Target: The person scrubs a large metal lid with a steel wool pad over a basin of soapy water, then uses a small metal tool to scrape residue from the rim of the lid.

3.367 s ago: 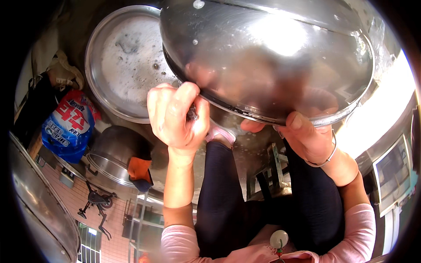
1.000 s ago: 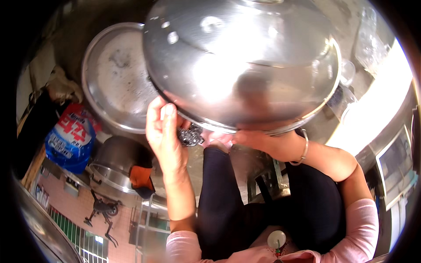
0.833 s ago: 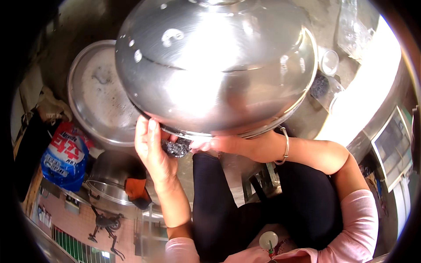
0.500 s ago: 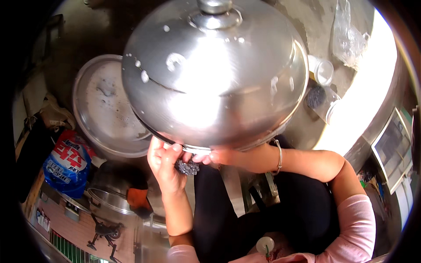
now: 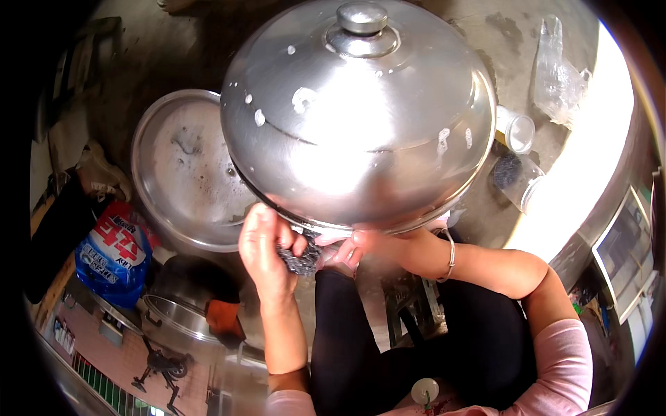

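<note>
A large domed steel lid (image 5: pixel 402 76) with a round knob on top is held up in front of me, dome side showing, with small patches of foam on it. My right hand (image 5: pixel 378 251) grips its near rim, thumb at the edge and fingertips partly beneath. Close beside it, my left hand (image 5: pixel 267 253) is closed around a dark grey metal scourer (image 5: pixel 300 259) pressed near the rim. Behind the lid, to the left, a wide steel basin (image 5: pixel 156 197) on the floor holds cloudy, sudsy water; the lid hides its right part.
A blue and red detergent bag (image 5: pixel 114 256) lies left, above a steel pot (image 5: pixel 184 315) with an orange-brown pad (image 5: pixel 222 316). To the right are two clear plastic jars (image 5: pixel 518 132), one with dark scourer inside, and a clear plastic bag (image 5: pixel 557 80). A framed panel (image 5: pixel 624 243) stands far right.
In the picture the lid has shifted slightly right and down, as have the basin and floor things. My left fingers have curled differently around the scourer at the rim.
</note>
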### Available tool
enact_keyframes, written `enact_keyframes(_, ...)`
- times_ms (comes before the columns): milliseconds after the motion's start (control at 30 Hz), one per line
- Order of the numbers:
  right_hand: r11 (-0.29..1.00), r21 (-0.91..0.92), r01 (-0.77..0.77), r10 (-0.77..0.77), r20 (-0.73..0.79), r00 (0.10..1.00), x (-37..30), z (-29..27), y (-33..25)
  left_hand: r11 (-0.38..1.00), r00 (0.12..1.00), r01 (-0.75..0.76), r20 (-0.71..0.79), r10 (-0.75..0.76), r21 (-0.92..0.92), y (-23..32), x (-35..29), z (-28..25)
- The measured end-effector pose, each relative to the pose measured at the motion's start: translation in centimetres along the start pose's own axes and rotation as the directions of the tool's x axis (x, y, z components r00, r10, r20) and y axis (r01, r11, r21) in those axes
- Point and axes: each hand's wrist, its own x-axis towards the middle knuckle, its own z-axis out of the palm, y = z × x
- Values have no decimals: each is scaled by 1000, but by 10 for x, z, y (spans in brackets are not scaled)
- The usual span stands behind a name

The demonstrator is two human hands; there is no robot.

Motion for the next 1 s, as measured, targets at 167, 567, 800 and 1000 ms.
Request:
enact_keyframes(167,982,111,154,-157,16,987,7,4,5,936,916,-351,-220,334,-39,23,1,-18)
enact_keyframes(567,969,225,98,-107,29,994,9,13,-10,450,551,-778,134,824,438,-13,11,12)
enact_keyframes(800,970,240,48,-64,57,996,10,8,-1,115,451,-789,444,774,603,-13,11,8)
enact_keyframes(1000,982,182,47,-51,18,999,9,5,-7,710,620,-572,-350,702,411,20,26,-13)
